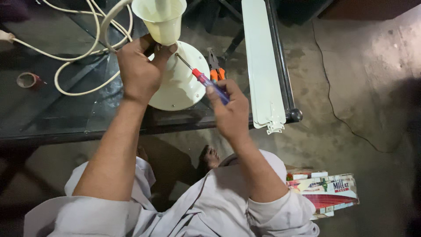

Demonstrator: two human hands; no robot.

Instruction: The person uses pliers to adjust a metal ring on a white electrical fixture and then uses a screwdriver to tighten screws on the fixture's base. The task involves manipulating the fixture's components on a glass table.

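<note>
My left hand (139, 70) grips the narrow base of a cream cup-shaped canopy (160, 19) that stands above a round cream fan motor housing (180, 83) on a dark glass table (52, 109). My right hand (230, 112) holds a screwdriver (206, 81) with a red and blue handle. Its metal tip points up-left and meets the base of the canopy beside my left thumb.
A cream cable (79, 48) loops across the table's left side, near a roll of tape (28, 80). Orange-handled pliers (215, 68) lie behind the housing. White fan blades (262, 66) rest along the table's right edge. A printed cardboard box (326, 193) sits on the concrete floor.
</note>
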